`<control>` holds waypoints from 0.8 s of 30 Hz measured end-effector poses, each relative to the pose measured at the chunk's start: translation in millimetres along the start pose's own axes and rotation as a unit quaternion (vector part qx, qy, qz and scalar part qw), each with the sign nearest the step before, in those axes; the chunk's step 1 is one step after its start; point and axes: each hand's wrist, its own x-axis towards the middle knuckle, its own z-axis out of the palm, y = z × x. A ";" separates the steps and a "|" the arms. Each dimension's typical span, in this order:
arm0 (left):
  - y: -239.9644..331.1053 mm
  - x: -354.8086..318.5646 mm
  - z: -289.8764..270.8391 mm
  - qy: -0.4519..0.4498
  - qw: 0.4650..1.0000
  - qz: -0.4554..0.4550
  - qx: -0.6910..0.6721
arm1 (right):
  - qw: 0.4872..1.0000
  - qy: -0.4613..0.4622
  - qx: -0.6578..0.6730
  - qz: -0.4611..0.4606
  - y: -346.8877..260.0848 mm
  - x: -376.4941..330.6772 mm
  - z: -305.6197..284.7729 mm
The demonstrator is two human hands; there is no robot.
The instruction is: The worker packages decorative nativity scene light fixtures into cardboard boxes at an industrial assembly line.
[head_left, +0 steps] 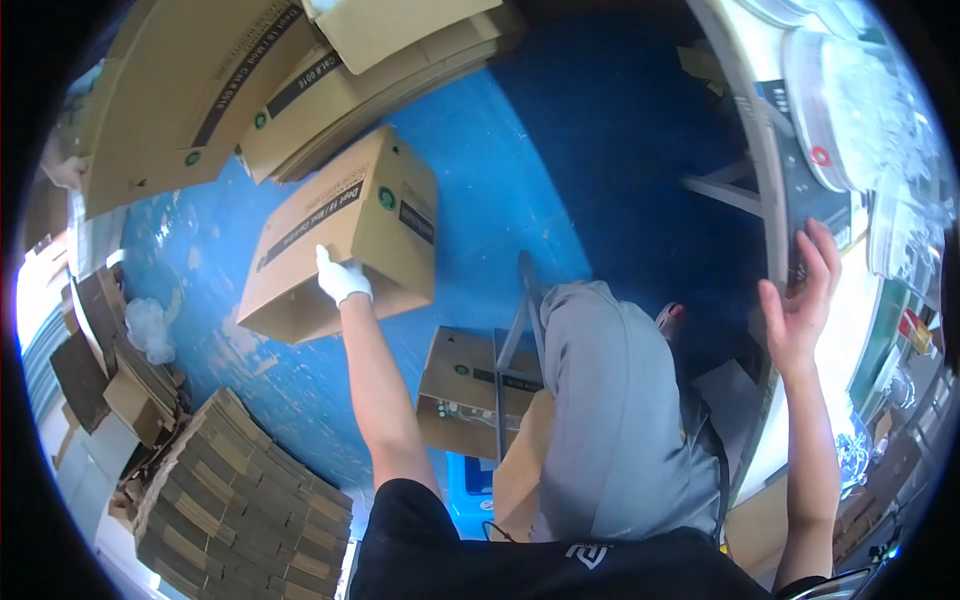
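A blue floor is seen across most of the head view, and it is ringed by cardboard. Flattened brown cartons are piled at the upper left, and a stack of folded cardboard sheets is stood at the lower left. A desk with a pale edge is curved down the right side, and clear plastic containers are carried on it.

An erected cardboard box is held up over the floor at centre left, tilted, with its open bottom turned toward the lower left. It is gripped by the left hand, which is covered by a white glove; the fingers are clenched on the box's lower side wall near the open edge. The box is judged to be empty and light, stiff along its folds yet easily dented on the flat panels, and somewhat slippery under a glove. A hold at a corner or along a folded edge is judged the surest, since a panel gripped mid-face could buckle.

A smaller sealed box is set on the floor below it, beside a grey metal frame.

The right hand is bare and raised by the desk edge; its fingers are spread and released, and nothing is grasped.
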 end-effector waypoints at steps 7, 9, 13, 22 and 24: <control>116.8 -120.8 -2.2 -0.148 0.986 -0.057 -0.057 | 0.998 0.043 0.011 -0.041 -14.7 6.9 -12.3; 133.8 -173.9 7.5 -0.194 0.972 -0.053 -0.118 | 0.997 0.050 0.048 -0.017 -16.9 4.7 -15.0; 185.7 -314.9 46.2 -0.190 0.964 -0.023 -0.185 | 0.954 -0.068 0.282 -0.075 -120.7 12.7 -85.6; 313.4 -521.5 57.8 -0.418 0.904 0.081 -0.046 | 0.955 0.172 -0.069 -0.231 -275.8 -13.9 -223.1; 344.1 -566.5 51.0 -0.557 0.823 0.107 0.037 | 0.964 0.154 -0.036 -0.213 -260.9 -27.8 -292.5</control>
